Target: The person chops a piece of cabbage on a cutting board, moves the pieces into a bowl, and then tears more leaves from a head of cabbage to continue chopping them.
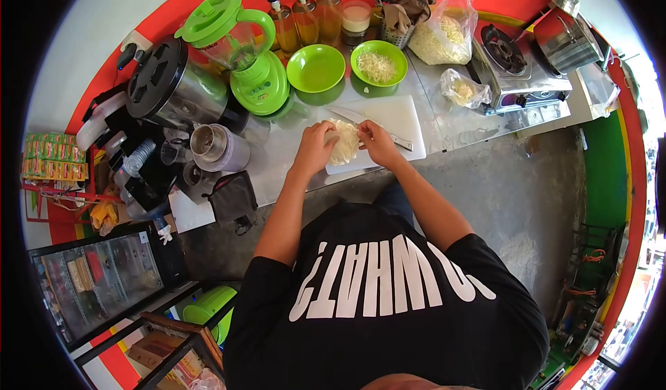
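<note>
My left hand (316,148) and my right hand (379,145) grip opposite sides of a pale cream, crumpled-looking piece of food (343,144). Its exact kind cannot be made out. It is at the left front part of a white cutting board (402,109). Behind my hands lies a knife (404,142); its blade points to the back left and its handle emerges to the right of my right hand. A green bowl (378,62) behind the board holds pale shreds. Beside it stands an empty green bowl (316,69).
A green blender (260,81), a large black-lidded steel container (166,88) and oil bottles (305,19) line the back left. Plastic bags of pale food (444,37) (463,88) sit right of the bowls, near a gas stove (520,64) with a steel pot (567,41).
</note>
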`<move>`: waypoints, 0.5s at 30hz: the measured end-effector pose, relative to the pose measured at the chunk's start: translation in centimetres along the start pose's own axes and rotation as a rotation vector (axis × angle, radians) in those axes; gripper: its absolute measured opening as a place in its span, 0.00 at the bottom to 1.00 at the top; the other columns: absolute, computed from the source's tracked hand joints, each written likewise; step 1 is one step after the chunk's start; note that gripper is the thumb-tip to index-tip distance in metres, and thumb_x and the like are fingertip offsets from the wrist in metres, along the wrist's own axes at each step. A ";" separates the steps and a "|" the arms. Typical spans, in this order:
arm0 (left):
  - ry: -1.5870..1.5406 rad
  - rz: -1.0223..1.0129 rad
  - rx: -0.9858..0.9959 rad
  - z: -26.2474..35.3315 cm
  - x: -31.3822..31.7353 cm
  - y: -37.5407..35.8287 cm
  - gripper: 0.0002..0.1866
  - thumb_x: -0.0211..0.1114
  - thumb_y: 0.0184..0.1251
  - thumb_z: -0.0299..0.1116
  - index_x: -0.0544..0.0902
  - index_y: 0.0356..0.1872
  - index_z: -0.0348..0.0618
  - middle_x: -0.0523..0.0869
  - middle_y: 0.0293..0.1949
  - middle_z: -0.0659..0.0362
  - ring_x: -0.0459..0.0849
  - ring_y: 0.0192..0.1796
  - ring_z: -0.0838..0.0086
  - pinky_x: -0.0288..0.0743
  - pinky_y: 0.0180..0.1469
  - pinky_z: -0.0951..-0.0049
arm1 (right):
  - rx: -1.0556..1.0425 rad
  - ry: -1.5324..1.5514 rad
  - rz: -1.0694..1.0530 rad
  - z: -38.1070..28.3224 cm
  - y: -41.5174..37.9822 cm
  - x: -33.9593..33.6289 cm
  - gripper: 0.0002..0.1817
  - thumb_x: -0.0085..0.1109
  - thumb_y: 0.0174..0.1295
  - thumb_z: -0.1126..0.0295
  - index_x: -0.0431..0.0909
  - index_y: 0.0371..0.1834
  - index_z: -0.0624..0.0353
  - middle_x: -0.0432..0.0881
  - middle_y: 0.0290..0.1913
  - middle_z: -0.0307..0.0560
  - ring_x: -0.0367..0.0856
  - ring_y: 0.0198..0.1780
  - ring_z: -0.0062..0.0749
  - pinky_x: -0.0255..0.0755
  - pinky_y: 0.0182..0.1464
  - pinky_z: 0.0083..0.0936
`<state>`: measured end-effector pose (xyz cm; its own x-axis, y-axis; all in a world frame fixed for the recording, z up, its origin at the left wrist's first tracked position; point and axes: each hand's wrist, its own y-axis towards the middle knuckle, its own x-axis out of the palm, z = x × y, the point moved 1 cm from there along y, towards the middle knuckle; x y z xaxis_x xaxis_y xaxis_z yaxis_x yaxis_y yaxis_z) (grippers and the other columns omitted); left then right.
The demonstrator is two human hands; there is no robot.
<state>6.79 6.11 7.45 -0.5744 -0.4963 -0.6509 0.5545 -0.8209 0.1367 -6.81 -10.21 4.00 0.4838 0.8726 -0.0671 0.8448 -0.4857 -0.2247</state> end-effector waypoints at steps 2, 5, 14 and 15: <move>0.045 -0.042 -0.044 0.8 -0.7 -0.9 0.27 0.81 0.53 0.32 0.79 0.53 0.41 0.83 0.51 0.49 0.80 0.54 0.50 0.75 0.58 0.57 | -0.047 -0.103 -0.013 1.1 0.0 -0.1 0.16 0.66 0.67 0.68 0.76 0.52 0.64 0.84 0.43 0.51 0.85 0.43 0.41 0.78 0.48 0.34; 0.207 -0.065 -0.112 1.3 -0.9 -2.3 0.40 0.87 0.42 0.32 0.76 0.59 0.42 0.81 0.54 0.48 0.80 0.56 0.51 0.75 0.61 0.58 | -0.167 -0.376 -0.038 -0.6 -1.2 0.2 0.21 0.72 0.61 0.68 0.74 0.53 0.63 0.82 0.43 0.51 0.82 0.43 0.37 0.78 0.46 0.33; -0.377 0.041 -0.230 -3.2 -0.1 -4.0 0.20 0.78 0.57 0.24 0.83 0.51 0.37 0.84 0.44 0.53 0.84 0.46 0.68 0.80 0.47 0.67 | -0.189 -0.453 -0.129 0.0 -1.1 0.0 0.26 0.76 0.54 0.70 0.76 0.54 0.64 0.82 0.43 0.52 0.81 0.40 0.35 0.76 0.42 0.32; -0.378 0.048 -0.229 -3.5 -0.1 -4.1 0.20 0.78 0.57 0.24 0.83 0.51 0.37 0.84 0.44 0.53 0.84 0.46 0.68 0.80 0.47 0.67 | -0.231 -0.388 -0.089 -0.5 -1.3 0.1 0.24 0.75 0.55 0.70 0.77 0.53 0.64 0.83 0.44 0.53 0.82 0.40 0.35 0.77 0.42 0.31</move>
<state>6.67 10.55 4.33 -0.7012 -0.6355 -0.3230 0.6803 -0.7320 -0.0368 -7.73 -9.53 4.74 0.3229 0.8450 -0.4263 0.9293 -0.3683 -0.0261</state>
